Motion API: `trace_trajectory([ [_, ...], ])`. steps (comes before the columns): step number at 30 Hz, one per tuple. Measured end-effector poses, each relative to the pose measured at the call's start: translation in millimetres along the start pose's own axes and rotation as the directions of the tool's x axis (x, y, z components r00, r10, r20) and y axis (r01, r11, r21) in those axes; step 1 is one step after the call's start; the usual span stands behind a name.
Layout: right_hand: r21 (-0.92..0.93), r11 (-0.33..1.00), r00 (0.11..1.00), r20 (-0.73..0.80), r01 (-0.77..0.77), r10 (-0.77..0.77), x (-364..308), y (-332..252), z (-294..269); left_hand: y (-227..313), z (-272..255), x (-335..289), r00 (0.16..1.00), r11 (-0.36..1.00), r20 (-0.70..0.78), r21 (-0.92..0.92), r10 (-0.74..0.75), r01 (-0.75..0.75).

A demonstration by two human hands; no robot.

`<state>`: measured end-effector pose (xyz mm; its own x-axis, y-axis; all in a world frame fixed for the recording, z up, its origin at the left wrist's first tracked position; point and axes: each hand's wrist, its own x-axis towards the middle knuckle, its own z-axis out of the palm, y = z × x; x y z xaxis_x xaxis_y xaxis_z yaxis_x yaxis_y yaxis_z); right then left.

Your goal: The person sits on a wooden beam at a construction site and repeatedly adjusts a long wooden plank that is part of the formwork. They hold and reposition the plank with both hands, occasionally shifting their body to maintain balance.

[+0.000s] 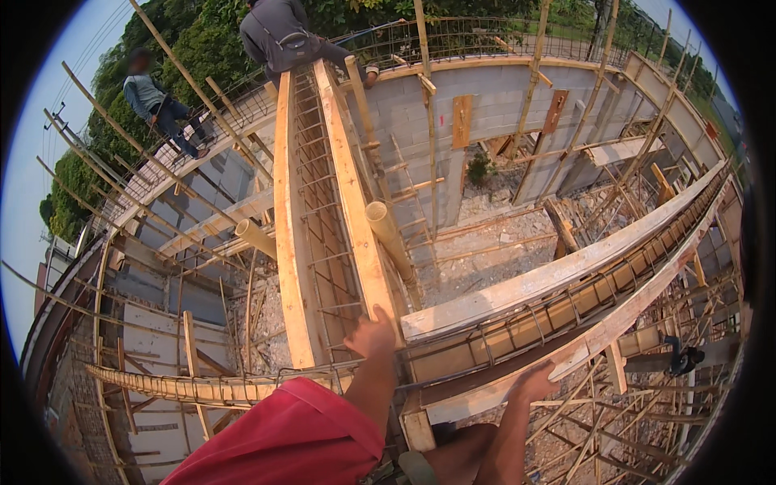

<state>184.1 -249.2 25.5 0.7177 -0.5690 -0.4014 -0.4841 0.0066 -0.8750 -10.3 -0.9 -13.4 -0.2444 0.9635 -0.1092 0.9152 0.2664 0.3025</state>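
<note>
My left hand, below a red sleeve, is at the near end of a long wooden formwork board. Its fingers are curled against the wood. A matching board runs parallel on the left, with a rebar cage in the trough between them. My right hand is closed over the outer edge of a curving formwork board on the right; its fingertips are partly hidden. Another rebar cage lies between that board and a pale inner board. No tool shows in either hand.
A person sits astride the far end of the formwork. Another person is on the left wall, and someone is low at right. Bamboo poles rise around the beams. Far below lies a rubble-covered floor.
</note>
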Motion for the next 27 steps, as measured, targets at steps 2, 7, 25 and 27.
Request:
trace_trajectory([
  [2, -0.043, 0.999, 0.999, -0.028, 0.026, -0.028, 3.2, 8.8, 0.8, -3.4, 0.1, 3.1, 1.0, 1.0, -0.013, -0.003, -0.006, 0.006],
  [7, -0.104, 0.995, 1.0, -0.029, -0.01, 0.008, -5.5, 3.9, 3.0, 2.9, -6.2, 9.4, 1.0, 1.0, -0.01, 0.024, 0.004, -0.003],
  [25, -0.334, 0.939, 0.995, -0.084, -0.087, 0.063, 12.3, 1.0, -6.8, 14.0, -19.3, 4.4, 0.962, 0.997, 0.266, 0.066, -0.065, 0.049],
  [27, -0.324, 0.942, 0.994, -0.082, -0.09, 0.066, 8.4, 1.3, -6.1, 14.8, -21.1, 7.3, 0.964, 0.996, 0.254, 0.05, -0.078, 0.068],
])
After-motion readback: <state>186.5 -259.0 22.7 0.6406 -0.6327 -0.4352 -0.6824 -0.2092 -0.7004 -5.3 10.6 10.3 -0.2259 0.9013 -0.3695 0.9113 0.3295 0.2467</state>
